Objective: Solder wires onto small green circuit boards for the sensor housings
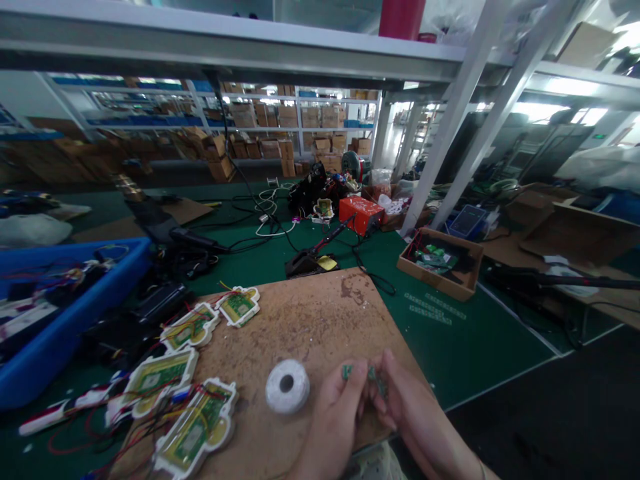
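Observation:
Over the front right of a worn brown board (310, 313), my left hand (341, 403) and my right hand (400, 393) are close together. Small green circuit boards (347, 372) show between the fingers of both hands, partly hidden by them. My left thumb presses on one piece; the fingers of my right hand close round another bit of green. Whether these are one strip or separate pieces I cannot tell. Left of my hands sits a roll of solder wire (287, 387), grey-white with a dark core. White plastic housings (197, 427) with green boards and wires lie along the board's left side.
A blue bin (75, 300) with wired parts stands at left. Behind the board are a soldering iron stand (305, 262) and a red-orange box (361, 215). A cardboard tray (440, 263) holds green boards. At left is a dark hot-air tool (155, 217); a shelf beam (250, 50) crosses above.

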Motion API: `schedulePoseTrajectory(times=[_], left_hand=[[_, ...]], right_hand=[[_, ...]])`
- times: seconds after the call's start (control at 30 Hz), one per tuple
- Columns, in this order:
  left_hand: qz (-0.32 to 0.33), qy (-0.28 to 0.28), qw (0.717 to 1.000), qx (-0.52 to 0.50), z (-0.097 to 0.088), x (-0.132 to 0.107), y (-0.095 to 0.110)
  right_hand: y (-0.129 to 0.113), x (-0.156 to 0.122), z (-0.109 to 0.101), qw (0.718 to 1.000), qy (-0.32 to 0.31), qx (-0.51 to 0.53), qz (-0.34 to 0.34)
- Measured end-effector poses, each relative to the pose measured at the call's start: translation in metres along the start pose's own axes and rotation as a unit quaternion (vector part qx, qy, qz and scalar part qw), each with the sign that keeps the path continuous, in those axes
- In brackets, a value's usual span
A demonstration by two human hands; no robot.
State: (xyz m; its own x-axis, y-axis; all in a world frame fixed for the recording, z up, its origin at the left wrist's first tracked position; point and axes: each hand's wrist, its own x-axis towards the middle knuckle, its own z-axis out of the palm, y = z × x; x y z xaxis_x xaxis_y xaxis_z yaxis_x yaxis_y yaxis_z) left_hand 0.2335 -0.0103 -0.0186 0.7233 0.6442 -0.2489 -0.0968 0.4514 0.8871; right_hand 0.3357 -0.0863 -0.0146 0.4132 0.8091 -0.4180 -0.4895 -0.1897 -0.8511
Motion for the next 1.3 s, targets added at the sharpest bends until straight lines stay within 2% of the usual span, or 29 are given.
schedulePoseTrajectory(times=[0.13,0.27,0.37,0.57,0.63,0.77,0.87,0.97,1.1,1.17,1.3], left_hand=[[0.008,-0.010,0.999,0.029,0.004,-0.003,0.010],[-0.001,0.020,0.999,0.025,-0.005,-0.003,-0.005],[-0.022,0.010,1.000,0.010,-0.013,0.000,-0.016],[-0.032,-0.005,0.999,-0.021,-0.018,0.003,-0.013],[-0.030,-0.004,0.999,-0.026,-0.018,0.002,-0.014],[-0.033,-0.002,0.999,-0.027,-0.018,0.003,-0.018],[-0.036,-0.006,0.999,-0.016,-0.017,0.004,-0.016],[-0.028,-0.013,1.000,-0.001,-0.013,0.004,-0.009],[-0.015,-0.008,1.000,0.020,-0.010,0.000,-0.004],[-0.016,0.002,0.999,0.031,-0.011,-0.002,-0.005],[-0.012,-0.006,0.999,0.051,-0.013,-0.004,-0.004]], right_hand=[[-0.011,-0.003,-0.002,0.995,-0.019,-0.094,-0.017],[-0.017,-0.005,-0.003,0.993,-0.033,-0.110,-0.030],[-0.011,-0.004,-0.004,0.993,-0.036,-0.110,-0.033],[0.006,-0.001,0.002,0.999,-0.016,0.007,-0.028],[0.004,-0.001,0.005,0.999,-0.006,0.050,-0.020],[-0.006,-0.004,0.007,0.994,-0.041,0.097,-0.008],[-0.011,-0.008,0.006,0.997,-0.044,0.071,-0.003],[-0.010,-0.008,0.004,0.999,-0.044,-0.006,0.004],[-0.008,-0.004,0.003,0.986,-0.026,-0.145,-0.073],[-0.007,-0.002,0.003,0.986,-0.036,-0.142,-0.079],[-0.006,0.000,0.004,0.998,-0.049,-0.040,-0.022]])
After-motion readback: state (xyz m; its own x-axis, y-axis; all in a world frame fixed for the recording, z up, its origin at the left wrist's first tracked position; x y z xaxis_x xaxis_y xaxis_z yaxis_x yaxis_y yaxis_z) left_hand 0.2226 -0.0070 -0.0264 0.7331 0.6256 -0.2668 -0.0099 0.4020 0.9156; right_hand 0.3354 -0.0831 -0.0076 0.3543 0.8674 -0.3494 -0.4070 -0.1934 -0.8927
